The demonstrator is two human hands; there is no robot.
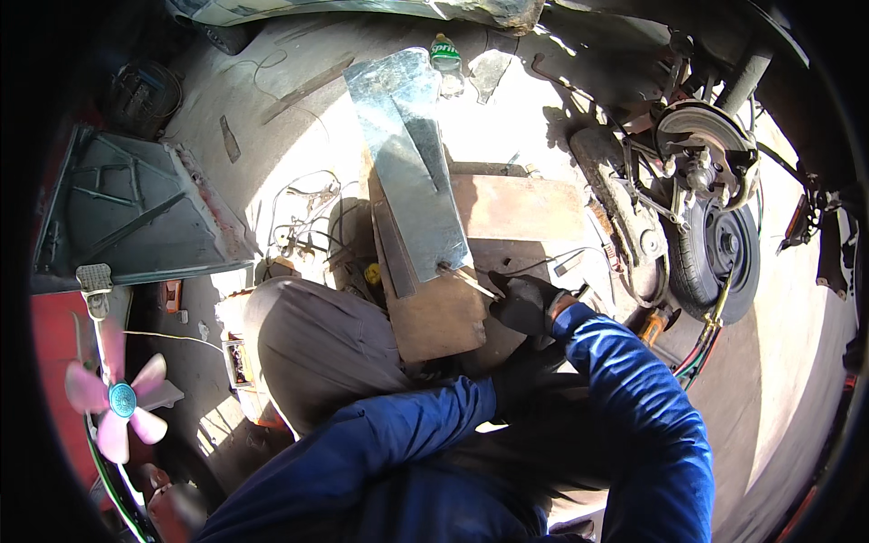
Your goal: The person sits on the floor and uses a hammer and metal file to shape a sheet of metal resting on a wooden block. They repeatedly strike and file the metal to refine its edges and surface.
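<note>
A long piece of shiny sheet metal (421,199) lies lengthwise in front of me, with a narrower strip overlapping its far part. My right hand (525,304), in a black glove, is closed around a thin, pale rod-like tool (473,282). The tool's far tip meets the near end of the sheet, where a small dark spot shows. Under the sheet is a brown flat board (439,321). My left hand (527,373), also black-gloved, rests close to my lap below the right one; deep shadow hides its fingers.
To the right stand a wheel (720,253) and a brake assembly (701,149). A spinning fan (120,400) with pink blades and a dark metal panel (127,208) are at left. A green-labelled bottle (446,65) stands beyond the sheet; cables (308,213) lie left of it.
</note>
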